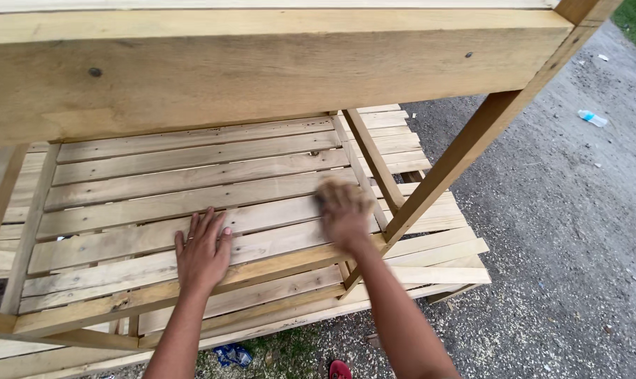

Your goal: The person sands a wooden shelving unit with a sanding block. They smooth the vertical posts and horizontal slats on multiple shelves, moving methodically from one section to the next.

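As both arms reach forward, left hand [203, 251] flat on slats [191, 175], right hand [344, 213] blurred

Hands on the lower slats

Both hands lie on the slatted shelf [191, 182], left hand [203, 253] left of right hand [344, 213]. A thick beam [262, 63] runs above and behind them. A leg [465, 151] slants at right; a bottle [592, 118] lies on gravel [564, 231] farther right.

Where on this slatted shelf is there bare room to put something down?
The slats lie bare behind both hands, up to the top beam, and left of the left hand. The right hand crowds the corner by the slanted brace.
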A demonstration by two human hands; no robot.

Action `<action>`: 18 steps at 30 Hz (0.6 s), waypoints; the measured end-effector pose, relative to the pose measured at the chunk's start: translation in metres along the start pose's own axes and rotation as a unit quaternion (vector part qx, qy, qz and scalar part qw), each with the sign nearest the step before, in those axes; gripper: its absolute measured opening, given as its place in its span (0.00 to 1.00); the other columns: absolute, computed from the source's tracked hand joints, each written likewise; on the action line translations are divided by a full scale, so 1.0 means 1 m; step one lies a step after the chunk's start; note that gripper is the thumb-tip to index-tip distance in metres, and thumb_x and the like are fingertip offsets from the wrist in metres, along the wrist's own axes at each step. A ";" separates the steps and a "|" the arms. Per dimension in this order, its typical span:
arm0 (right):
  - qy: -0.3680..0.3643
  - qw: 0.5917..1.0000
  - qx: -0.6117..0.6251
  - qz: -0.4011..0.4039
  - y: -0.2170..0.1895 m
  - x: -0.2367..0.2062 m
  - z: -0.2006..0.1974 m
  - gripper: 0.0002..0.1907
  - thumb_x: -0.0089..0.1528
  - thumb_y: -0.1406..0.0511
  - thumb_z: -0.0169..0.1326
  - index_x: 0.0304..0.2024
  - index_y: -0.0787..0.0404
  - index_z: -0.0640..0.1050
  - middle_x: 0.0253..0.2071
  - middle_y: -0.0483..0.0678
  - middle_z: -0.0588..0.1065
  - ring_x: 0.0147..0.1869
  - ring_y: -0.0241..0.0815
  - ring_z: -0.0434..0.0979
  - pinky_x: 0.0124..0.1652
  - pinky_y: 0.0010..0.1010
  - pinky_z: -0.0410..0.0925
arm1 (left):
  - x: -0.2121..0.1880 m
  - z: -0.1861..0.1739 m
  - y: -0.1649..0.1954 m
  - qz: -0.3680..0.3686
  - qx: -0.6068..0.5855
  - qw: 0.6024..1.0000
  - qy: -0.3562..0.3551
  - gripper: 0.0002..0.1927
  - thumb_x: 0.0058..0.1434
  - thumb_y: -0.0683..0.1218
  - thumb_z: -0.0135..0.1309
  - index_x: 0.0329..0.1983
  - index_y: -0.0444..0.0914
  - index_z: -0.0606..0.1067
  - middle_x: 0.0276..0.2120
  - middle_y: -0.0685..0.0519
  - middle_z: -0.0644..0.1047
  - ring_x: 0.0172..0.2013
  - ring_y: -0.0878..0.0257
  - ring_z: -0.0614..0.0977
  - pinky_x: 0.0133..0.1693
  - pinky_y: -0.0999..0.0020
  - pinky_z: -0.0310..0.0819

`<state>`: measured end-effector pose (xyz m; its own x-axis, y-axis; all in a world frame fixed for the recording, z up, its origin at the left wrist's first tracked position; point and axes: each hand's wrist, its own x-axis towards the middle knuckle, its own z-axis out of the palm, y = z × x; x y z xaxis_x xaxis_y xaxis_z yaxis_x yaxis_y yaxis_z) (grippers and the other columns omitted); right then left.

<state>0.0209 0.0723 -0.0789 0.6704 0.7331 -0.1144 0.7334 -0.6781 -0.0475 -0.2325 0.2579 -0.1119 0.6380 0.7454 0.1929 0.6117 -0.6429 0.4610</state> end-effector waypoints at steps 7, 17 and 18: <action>-0.009 0.989 -0.015 -0.144 -0.129 -0.001 0.014 0.30 0.70 0.55 0.28 0.76 0.41 0.50 0.82 0.45 0.39 0.84 0.57 0.30 0.73 0.64 0.32 | -0.004 -0.007 -0.005 0.015 -0.181 0.981 0.067 0.27 0.73 0.61 0.31 0.69 0.49 0.69 0.73 0.55 0.63 0.74 0.57 0.59 0.71 0.42 0.40; 0.012 1.000 -0.006 0.002 -0.025 -0.016 -0.020 0.32 0.68 0.55 0.33 0.76 0.38 0.50 0.80 0.39 0.41 0.82 0.48 0.33 0.73 0.57 0.35 | -0.005 0.001 -0.003 0.002 -0.120 0.991 0.056 0.28 0.72 0.64 0.31 0.68 0.52 0.70 0.71 0.57 0.65 0.74 0.58 0.59 0.72 0.46 0.41; 0.012 0.999 -0.022 0.020 -0.021 -0.019 -0.020 0.34 0.67 0.54 0.34 0.76 0.40 0.49 0.80 0.39 0.41 0.82 0.50 0.34 0.73 0.57 0.34 | -0.005 0.002 -0.002 0.000 -0.115 0.992 0.054 0.28 0.72 0.63 0.31 0.68 0.52 0.70 0.71 0.56 0.65 0.74 0.58 0.59 0.72 0.46 0.41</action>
<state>-0.0050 0.0742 -0.0562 0.7014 0.7069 -0.0914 0.7099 -0.7043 0.0013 -0.2363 0.2551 -0.1152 0.5776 0.7673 0.2786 0.4809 -0.5957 0.6434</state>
